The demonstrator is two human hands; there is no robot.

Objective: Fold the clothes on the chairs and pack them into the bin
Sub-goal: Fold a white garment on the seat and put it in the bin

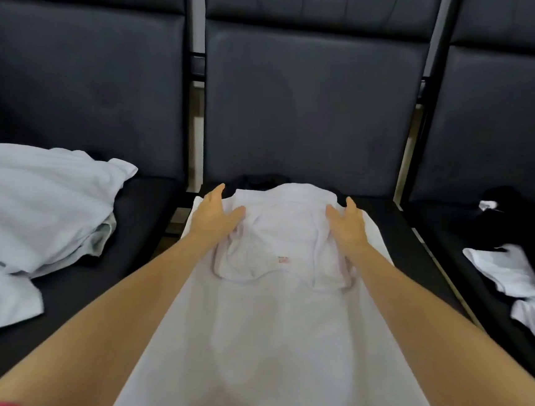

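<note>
Head view: long white cotton garment (pixel 269 316) laid flat down the middle black padded chair seat (pixel 387 220). Left hand (pixel 214 219) and right hand (pixel 348 227) flat on its shoulders, grip released, likely smoothing before folding. Bin unseen.

A waiting hall or auditorium; joined rows of dark padded chairs (pixel 306 109).

3 dark chairs (pixel 306 109), 2 hands (pixel 216 217), perhaps 4 white garments (pixel 266 316), 1 black garment (pixel 512 204).
</note>
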